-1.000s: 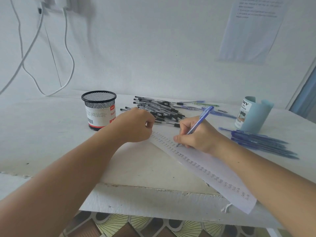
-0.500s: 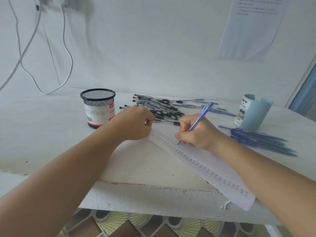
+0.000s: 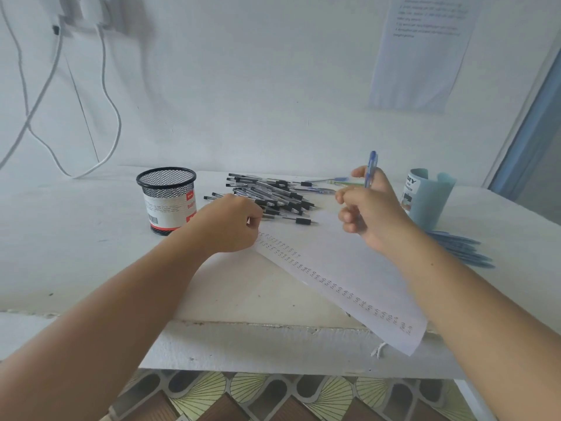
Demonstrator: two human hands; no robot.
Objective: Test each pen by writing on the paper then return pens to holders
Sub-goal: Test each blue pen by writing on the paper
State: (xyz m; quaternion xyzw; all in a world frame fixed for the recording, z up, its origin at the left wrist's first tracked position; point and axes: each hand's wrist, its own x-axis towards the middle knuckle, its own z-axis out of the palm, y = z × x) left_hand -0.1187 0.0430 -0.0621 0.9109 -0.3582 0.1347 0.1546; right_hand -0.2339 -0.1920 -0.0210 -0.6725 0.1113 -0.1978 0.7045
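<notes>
Paper (image 3: 349, 268) already lined with test marks lies under the curled fingers of the left hand (image 3: 230, 226), the right hand (image 3: 373, 214) curls its fingers round a blue pen (image 3: 372, 165) held upright above it, and heaps of black pens (image 3: 273, 192) and blue pens (image 3: 461, 250) beside the mesh holder (image 3: 165, 205) and blue holder (image 3: 431, 199) likely await returning

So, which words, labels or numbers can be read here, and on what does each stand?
"DIY": label on the blue holder.
"Ball": label on the black mesh holder; the rest is out of sight.
Too blurred to read: small print on both labels, the printed sheet on the wall, the handwritten rows on the paper.
</notes>
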